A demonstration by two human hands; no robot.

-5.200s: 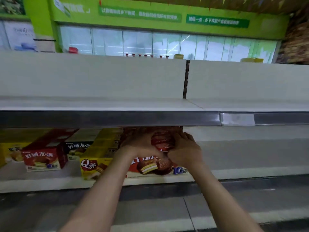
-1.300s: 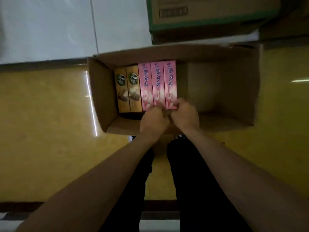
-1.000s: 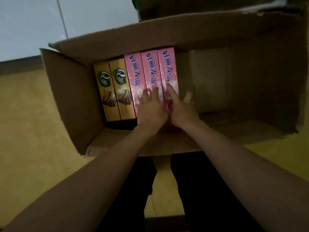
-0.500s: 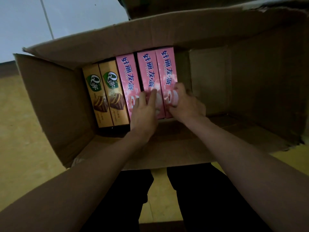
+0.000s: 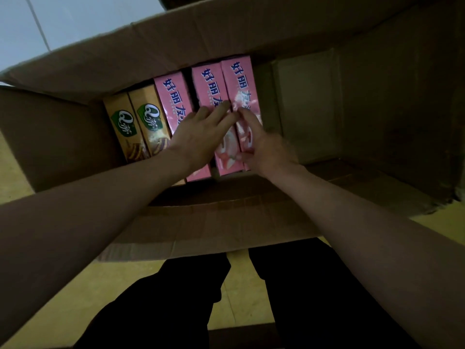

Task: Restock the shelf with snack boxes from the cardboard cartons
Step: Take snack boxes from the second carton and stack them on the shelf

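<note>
— How many boxes are sitting in the carton [image 5: 377,102]?

— Five are showing, standing on edge in one row against the left part of the carton: three pink snack boxes [image 5: 173,96] and, left of them, two tan snack boxes [image 5: 148,119]. The right half of the carton floor is showing bare cardboard.

— And the hands?

— Two, both reaching down into the carton. The left hand [image 5: 198,137] is lying with straight fingers across the tops of the left and middle pink boxes, fingertips reaching the seam with the right one. The right hand [image 5: 261,144] is lying on the near part of the rightmost pink box, its index finger stretched along the top; it is blurring, so I cannot tell whether the other fingers are curling round the box's far side.

— What is getting lost?

— The left forearm is covering the near ends of the tan boxes and the first pink one. The hands are hiding the printed pictures on the pink boxes. The carton's right wall is running off the picture, and whatever may be lying under the row is in shadow.

— Which way are the boxes running?

— Their long axes are running from the near wall toward the far wall, tilting slightly right, lettering reading along that length. The carton is standing open on the yellow floor [image 5: 236,293], in front of the person's dark trouser legs [image 5: 314,298].
</note>
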